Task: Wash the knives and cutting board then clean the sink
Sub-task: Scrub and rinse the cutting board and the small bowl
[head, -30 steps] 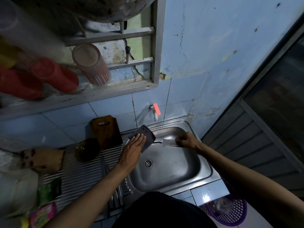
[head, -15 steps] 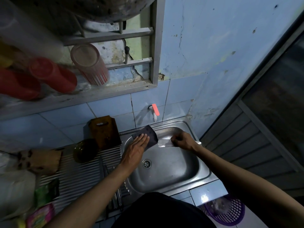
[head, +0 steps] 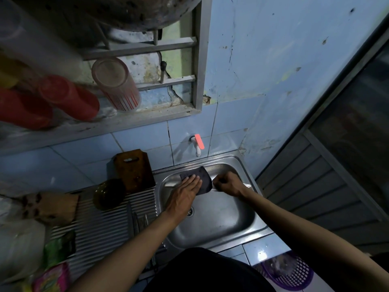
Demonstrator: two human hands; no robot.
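Observation:
Over the steel sink (head: 261, 228), my right hand (head: 228, 184) grips the handle of a knife (head: 169, 183), held level across the basin's back. The blade tip shines to the left of my left hand (head: 185, 192). That hand presses a dark scrub pad (head: 202, 179) flat onto the blade with straight fingers. A brown wooden cutting board (head: 134, 171) leans against the tiled wall left of the basin. More knives (head: 134, 222) lie on the ribbed drainboard.
A white tap with a pink lever (head: 197, 144) juts from the wall above the basin. A dark green bowl (head: 109, 193) sits by the board. Cups (head: 115, 87) lie on the window ledge. A purple basket (head: 288, 272) stands at lower right.
My left hand has slid the pad right along the blade toward the handle. My right hand shifted slightly left, so the hands are closer. The blade tip now shows left of the pad.

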